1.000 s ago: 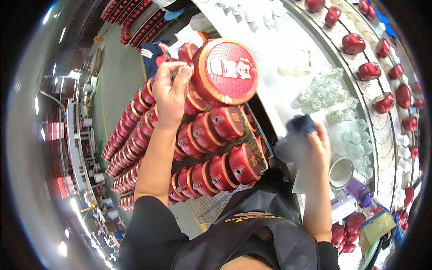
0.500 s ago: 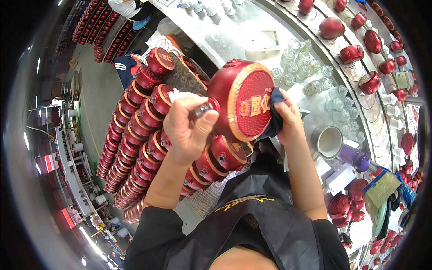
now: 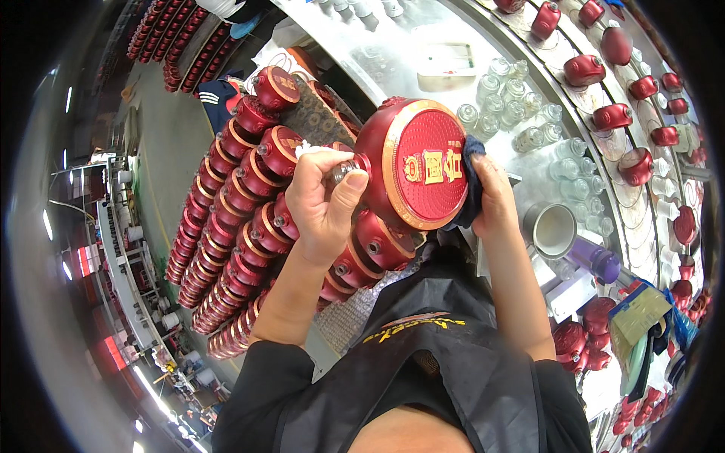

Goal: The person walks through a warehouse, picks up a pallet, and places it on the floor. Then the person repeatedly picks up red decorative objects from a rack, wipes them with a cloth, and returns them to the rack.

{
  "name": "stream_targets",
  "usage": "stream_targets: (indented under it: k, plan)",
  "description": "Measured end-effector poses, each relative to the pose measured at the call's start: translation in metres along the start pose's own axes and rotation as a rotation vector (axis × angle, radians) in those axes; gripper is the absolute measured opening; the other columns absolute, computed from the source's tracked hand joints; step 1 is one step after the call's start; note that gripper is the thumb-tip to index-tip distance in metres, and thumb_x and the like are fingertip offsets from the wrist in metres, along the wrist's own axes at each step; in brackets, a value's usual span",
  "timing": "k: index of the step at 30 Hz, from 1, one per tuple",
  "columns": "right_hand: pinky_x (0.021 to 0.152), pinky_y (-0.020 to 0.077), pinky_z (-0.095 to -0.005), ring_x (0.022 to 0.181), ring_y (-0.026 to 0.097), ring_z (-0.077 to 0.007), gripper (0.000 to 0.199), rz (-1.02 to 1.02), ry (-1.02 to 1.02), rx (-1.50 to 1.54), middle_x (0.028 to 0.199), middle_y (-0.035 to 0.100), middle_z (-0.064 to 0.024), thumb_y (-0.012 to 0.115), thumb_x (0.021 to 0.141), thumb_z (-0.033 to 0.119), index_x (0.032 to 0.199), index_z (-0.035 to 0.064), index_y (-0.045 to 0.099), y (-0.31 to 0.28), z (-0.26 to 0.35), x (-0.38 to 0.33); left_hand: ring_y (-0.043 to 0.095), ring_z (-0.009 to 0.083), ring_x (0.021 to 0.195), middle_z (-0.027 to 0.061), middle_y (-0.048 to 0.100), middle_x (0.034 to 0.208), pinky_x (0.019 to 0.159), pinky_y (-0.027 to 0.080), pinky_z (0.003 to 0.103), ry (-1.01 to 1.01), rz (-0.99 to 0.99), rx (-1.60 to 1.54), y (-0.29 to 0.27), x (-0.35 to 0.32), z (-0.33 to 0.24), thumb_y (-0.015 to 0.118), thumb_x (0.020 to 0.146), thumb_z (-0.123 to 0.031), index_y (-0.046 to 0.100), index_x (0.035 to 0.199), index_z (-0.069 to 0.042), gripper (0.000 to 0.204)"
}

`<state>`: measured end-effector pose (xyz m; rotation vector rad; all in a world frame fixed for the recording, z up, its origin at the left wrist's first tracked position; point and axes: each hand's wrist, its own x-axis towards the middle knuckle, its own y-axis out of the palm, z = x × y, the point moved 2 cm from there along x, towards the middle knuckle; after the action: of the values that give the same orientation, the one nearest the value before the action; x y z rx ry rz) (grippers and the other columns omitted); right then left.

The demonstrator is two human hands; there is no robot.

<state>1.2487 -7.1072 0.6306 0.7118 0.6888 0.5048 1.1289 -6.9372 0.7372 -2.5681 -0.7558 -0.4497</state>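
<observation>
The left hand (image 3: 323, 202) had its fingers clamped round the neck of the red flask (image 3: 414, 162), held up at twelve o'clock. The right hand (image 3: 495, 198) pressed a dark cloth (image 3: 473, 181) at its three o'clock edge. A hard push could have twisted the flask loose onto the stacked bottles (image 3: 249, 204) below.

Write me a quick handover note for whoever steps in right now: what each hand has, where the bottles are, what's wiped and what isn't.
Left hand: gripping the neck of the round red flask bottle, holding it up with its flat gold-rimmed face toward the camera.
Right hand: pressing a dark blue cloth against the bottle's right edge.
Rows of red bottles lie stacked on their sides at the left, below the held one. More red bottles sit along the curved conveyor at upper right, beside clear glass stoppers.
Done: one bottle is in hand, cloth on it.
Left: which stacked bottles are already wiped cannot be told.
</observation>
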Motion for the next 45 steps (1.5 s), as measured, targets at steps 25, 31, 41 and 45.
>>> stream_targets:
  k: [25, 31, 41, 45]
  plan:
    - [0.084, 0.0538, -0.0453, 0.099, 0.061, -0.0307, 0.052, -0.015, -0.016, -0.036, 0.119, 0.057, -0.0253, 0.037, 0.103, 0.037, 0.135, -0.0033, 0.042, -0.097, 0.014, -0.036, 0.061, 0.0399, 0.084, 0.0212, 0.063, 0.086, 0.073, 0.048, 0.047, -0.028, -0.108, 1.017, -0.133, 0.086, 0.205, 0.063, 0.086, -0.033, 0.057, 0.084, -0.002, 0.033]
    - [0.086, 0.0534, -0.0441, 0.099, 0.062, -0.0304, 0.054, -0.032, -0.026, -0.056, 0.119, 0.058, -0.0241, 0.038, 0.102, 0.038, 0.137, -0.0038, 0.040, -0.106, 0.004, -0.037, 0.061, 0.0396, 0.085, 0.0211, 0.061, 0.086, 0.074, 0.048, 0.048, -0.191, -0.150, 0.963, -0.134, 0.059, 0.239, 0.064, 0.087, -0.035, 0.057, 0.085, -0.001, 0.035]
    - [0.087, 0.0524, -0.0438, 0.100, 0.062, -0.0297, 0.054, -0.020, 0.009, -0.058, 0.117, 0.060, -0.0227, 0.037, 0.103, 0.039, 0.136, -0.0029, 0.041, -0.099, -0.008, -0.038, 0.061, 0.0417, 0.084, 0.0241, 0.060, 0.096, 0.073, 0.050, 0.049, -0.235, -0.102, 1.094, -0.128, 0.067, 0.236, 0.058, 0.090, -0.042, 0.056, 0.089, -0.002, 0.041]
    - [0.088, 0.0515, -0.0432, 0.099, 0.062, -0.0295, 0.054, -0.014, 0.017, -0.049, 0.116, 0.060, -0.0223, 0.036, 0.103, 0.039, 0.137, -0.0025, 0.041, -0.098, -0.011, -0.042, 0.063, 0.0353, 0.076, 0.0201, 0.062, 0.091, 0.067, 0.052, 0.043, -0.052, -0.032, 1.190, -0.115, 0.059, 0.197, 0.060, 0.090, -0.039, 0.057, 0.093, -0.003, 0.036]
